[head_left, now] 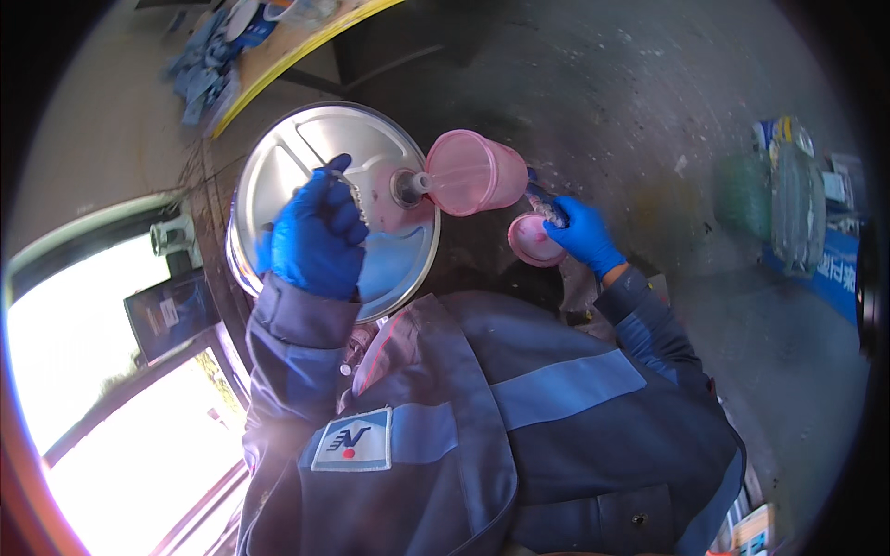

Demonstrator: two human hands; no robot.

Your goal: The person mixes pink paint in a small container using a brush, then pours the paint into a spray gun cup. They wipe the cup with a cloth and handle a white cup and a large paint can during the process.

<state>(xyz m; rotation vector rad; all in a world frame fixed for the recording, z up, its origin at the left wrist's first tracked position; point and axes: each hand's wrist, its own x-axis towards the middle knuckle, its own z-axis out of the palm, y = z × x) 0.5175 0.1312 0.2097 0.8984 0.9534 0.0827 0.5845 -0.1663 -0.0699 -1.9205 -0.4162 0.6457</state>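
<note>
A round silver metal drum stands at centre left, its ridged top facing me. From the opening in that top a short pale spout sticks out, reaching the mouth of a translucent pink plastic container. The container is tilted, mouth toward the spout. My left hand, in a blue glove, is closed over the drum's top; a thin pale edge shows beside its fingers, but what it grips is hidden. My blue-gloved right hand is closed at the container's base, fingers partly hidden. Just below lies a smaller round pink piece.
A yellow-edged shelf with blue cloths is at upper left. A bright window and a dark box are on the left. Plastic-wrapped goods and a blue box stand at far right.
</note>
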